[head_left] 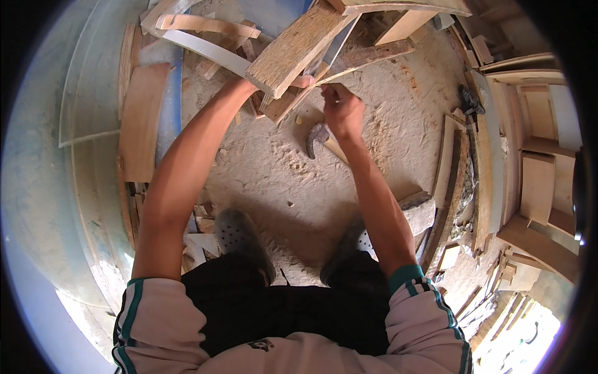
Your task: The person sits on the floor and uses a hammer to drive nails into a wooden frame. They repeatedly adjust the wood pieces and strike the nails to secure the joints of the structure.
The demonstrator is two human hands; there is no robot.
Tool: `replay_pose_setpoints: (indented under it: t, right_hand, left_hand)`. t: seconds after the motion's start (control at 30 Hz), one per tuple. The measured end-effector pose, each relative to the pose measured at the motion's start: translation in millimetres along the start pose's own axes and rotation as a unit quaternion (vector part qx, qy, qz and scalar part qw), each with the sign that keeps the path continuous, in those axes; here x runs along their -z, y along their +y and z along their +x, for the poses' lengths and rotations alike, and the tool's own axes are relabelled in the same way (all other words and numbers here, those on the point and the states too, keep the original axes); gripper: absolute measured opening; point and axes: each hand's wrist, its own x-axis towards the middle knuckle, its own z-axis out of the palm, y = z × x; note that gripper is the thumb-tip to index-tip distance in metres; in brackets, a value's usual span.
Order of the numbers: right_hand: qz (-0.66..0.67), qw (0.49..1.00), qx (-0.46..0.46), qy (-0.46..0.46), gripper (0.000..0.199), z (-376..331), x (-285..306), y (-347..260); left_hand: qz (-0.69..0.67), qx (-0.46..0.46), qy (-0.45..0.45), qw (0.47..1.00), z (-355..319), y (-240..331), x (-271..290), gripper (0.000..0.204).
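A thick rough wooden board [299, 50] slants across the top middle, with a narrower wooden strip [289, 106] below its near end. My left hand [303, 81] reaches behind the board, which hides most of it. Its fingertips come out on the far side, closed against the wood. My right hand [344, 110] is closed in a pinch beside the strip, just right of those fingertips. Whatever it pinches is too small to make out. A claw hammer [318, 138] lies on the floor under my right wrist, its light handle partly covered by my forearm.
Wood offcuts and a curved white-edged piece [208, 51] crowd the upper left. A flat plank [144, 121] leans near large translucent sheets [87, 75]. Long boards [450, 181] and wooden frames [536, 181] line the right. A pale block [417, 210] sits beside my right shoe.
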Motion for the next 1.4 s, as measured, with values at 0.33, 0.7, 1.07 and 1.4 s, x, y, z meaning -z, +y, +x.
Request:
replay_pose_setpoints:
  t: [0.33, 0.7, 1.07, 1.4]
  right_hand:
    - [0.090, 0.995, 0.026, 0.018, 0.023, -17, -31, -1]
    - [0.114, 0.987, 0.028, 0.113, 0.016, -33, -66, 0]
    - [0.085, 0.984, 0.116, 0.110, 0.012, -22, -64, 16]
    - [0.070, 0.986, 0.129, 0.077, 0.012, -21, -52, 9]
  left_hand:
    - [-0.027, 0.035, -0.029, 0.999, 0, 14, 3, 0.093]
    - [-0.100, 0.052, -0.059, 0.992, -2, 6, 1, 0.087]
    - [-0.123, 0.052, -0.066, 0.989, -2, 8, 1, 0.091]
    - [-0.092, -0.007, -0.042, 0.995, -1, 8, 1, 0.044]
